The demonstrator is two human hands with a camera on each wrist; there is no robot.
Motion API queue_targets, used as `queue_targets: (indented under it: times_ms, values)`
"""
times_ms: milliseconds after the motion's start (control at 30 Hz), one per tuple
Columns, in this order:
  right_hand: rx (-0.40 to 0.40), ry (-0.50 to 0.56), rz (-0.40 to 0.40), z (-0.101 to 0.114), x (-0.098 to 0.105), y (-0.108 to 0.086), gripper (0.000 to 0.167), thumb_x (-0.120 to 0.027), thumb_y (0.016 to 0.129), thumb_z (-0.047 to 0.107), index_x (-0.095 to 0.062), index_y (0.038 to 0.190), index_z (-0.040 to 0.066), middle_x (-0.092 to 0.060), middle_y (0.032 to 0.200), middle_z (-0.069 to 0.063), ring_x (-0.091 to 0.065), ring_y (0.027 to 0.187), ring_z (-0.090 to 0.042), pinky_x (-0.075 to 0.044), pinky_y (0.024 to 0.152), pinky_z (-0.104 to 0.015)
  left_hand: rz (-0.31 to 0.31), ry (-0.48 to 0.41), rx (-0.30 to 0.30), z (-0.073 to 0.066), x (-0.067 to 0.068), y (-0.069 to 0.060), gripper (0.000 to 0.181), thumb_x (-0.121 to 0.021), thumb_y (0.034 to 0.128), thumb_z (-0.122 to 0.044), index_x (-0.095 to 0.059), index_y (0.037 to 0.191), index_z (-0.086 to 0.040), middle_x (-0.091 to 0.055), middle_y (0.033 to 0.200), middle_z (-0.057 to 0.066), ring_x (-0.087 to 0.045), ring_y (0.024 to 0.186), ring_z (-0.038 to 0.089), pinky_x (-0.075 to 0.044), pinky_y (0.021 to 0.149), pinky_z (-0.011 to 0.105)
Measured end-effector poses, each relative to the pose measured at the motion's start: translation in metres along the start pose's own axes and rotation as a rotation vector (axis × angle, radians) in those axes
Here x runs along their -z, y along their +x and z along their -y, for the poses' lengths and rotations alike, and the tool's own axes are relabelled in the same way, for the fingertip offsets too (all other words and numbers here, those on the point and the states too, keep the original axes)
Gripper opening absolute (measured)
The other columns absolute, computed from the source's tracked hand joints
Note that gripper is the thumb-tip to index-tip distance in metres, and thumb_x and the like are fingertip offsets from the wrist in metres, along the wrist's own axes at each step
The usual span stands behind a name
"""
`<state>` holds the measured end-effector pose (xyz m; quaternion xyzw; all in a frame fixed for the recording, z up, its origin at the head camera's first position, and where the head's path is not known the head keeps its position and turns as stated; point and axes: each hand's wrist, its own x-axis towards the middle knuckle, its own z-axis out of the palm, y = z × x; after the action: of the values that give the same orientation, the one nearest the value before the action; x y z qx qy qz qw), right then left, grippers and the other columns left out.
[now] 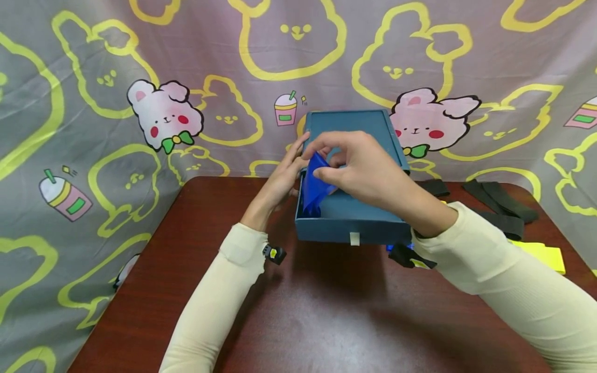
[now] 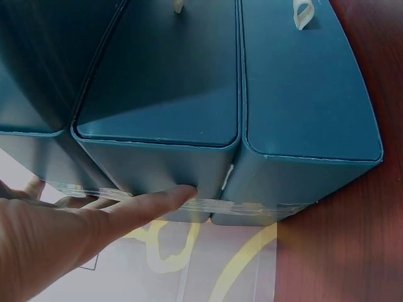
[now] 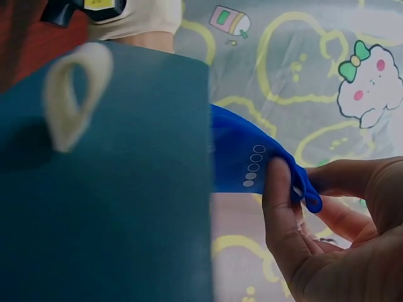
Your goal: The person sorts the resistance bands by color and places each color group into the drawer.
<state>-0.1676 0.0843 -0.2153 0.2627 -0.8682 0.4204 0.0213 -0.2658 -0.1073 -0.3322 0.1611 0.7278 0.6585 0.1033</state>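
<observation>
A dark teal drawer box [image 1: 350, 129] stands at the back of the table with its top drawer [image 1: 326, 229] pulled out. My right hand [image 1: 364, 166] pinches the upper end of a blue resistance band [image 1: 317, 178] between thumb and fingers. The band's lower part hangs into the drawer's left side. Printed circles show on the band [image 3: 242, 151] in the right wrist view. My left hand [image 1: 282, 178] lies against the box's left side, its extended index finger touching the wall in the left wrist view. Pale loop tabs [image 2: 303, 12] mark the drawer fronts.
Black bands [image 1: 501, 199] and yellow bands [image 1: 541, 256] lie on the table right of the box. A bit of blue material [image 1: 399, 247] shows under the drawer's right corner. A patterned curtain [image 1: 233, 119] hangs behind and beside the dark red wooden table [image 1: 154, 259].
</observation>
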Motion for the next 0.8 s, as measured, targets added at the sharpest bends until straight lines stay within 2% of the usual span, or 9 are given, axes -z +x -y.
queue_targets:
  times_ms: [133, 267, 333, 400, 500, 667, 800]
  values:
    - [-0.044, -0.001, 0.002, -0.009, 0.001, -0.002, 0.022, -0.071, 0.098, 0.005, -0.075, 0.118, 0.009, -0.066, 0.122, -0.014, -0.062, 0.061, -0.022, -0.036, 0.049, -0.025, -0.012, 0.009, 0.002, 0.000, 0.000, 0.000, 0.060, -0.048, 0.1071, -0.045, -0.024, 0.161, -0.055, -0.010, 0.177, -0.006, -0.032, 0.154, 0.046, -0.050, 0.101, 0.071]
    - [-0.104, -0.022, -0.014, -0.020, 0.006, -0.007, 0.021, -0.071, 0.098, 0.007, -0.075, 0.118, 0.012, -0.065, 0.122, -0.014, -0.054, 0.056, -0.024, -0.034, 0.047, -0.027, -0.024, 0.014, 0.009, 0.001, -0.001, 0.000, 0.061, -0.050, 0.1062, -0.048, -0.024, 0.161, -0.055, -0.011, 0.177, -0.005, -0.027, 0.156, 0.046, -0.045, 0.104, 0.075]
    - [-0.132, -0.043, -0.026, -0.025, 0.010, -0.011, 0.021, -0.071, 0.098, 0.009, -0.075, 0.118, 0.013, -0.065, 0.123, -0.014, -0.064, 0.067, -0.025, -0.040, 0.049, -0.028, -0.022, 0.005, 0.010, 0.001, -0.002, 0.001, 0.061, -0.050, 0.1060, -0.047, -0.025, 0.161, -0.055, -0.010, 0.177, -0.006, -0.028, 0.156, 0.046, -0.044, 0.104, 0.077]
    - [-0.156, -0.068, -0.030, -0.031, 0.013, -0.015, 0.021, -0.072, 0.098, 0.011, -0.076, 0.118, 0.013, -0.066, 0.124, -0.015, -0.072, 0.082, -0.029, -0.049, 0.056, -0.028, -0.020, 0.001, 0.008, 0.001, -0.002, 0.001, 0.061, -0.050, 0.1059, -0.046, -0.025, 0.161, -0.055, -0.010, 0.177, -0.006, -0.031, 0.154, 0.047, -0.045, 0.103, 0.077]
    - [-0.194, -0.115, -0.015, -0.040, 0.018, -0.020, 0.021, -0.071, 0.099, 0.014, -0.075, 0.120, 0.012, -0.065, 0.127, -0.018, -0.074, 0.098, -0.032, -0.057, 0.067, -0.030, -0.020, -0.006, 0.001, 0.001, -0.003, 0.000, 0.061, -0.050, 0.1060, -0.044, -0.026, 0.160, -0.055, -0.010, 0.177, -0.007, -0.037, 0.150, 0.048, -0.047, 0.100, 0.076]
    - [-0.249, -0.178, 0.024, -0.057, 0.021, -0.025, 0.024, -0.070, 0.099, 0.013, -0.073, 0.122, 0.008, -0.062, 0.126, -0.023, -0.069, 0.081, -0.027, -0.053, 0.062, -0.029, -0.029, 0.007, -0.007, 0.002, -0.002, 0.000, 0.061, -0.050, 0.1053, -0.045, -0.026, 0.161, -0.055, -0.011, 0.177, -0.006, -0.041, 0.147, 0.049, -0.050, 0.098, 0.073]
    - [-0.262, -0.218, 0.030, -0.066, 0.022, -0.028, 0.023, -0.071, 0.098, 0.010, -0.074, 0.120, 0.007, -0.063, 0.117, -0.021, -0.063, 0.071, -0.023, -0.052, 0.062, -0.028, -0.034, 0.013, -0.008, 0.002, -0.003, 0.000, 0.062, -0.050, 0.1047, -0.045, -0.026, 0.161, -0.055, -0.013, 0.176, -0.006, -0.043, 0.144, 0.049, -0.052, 0.096, 0.071]
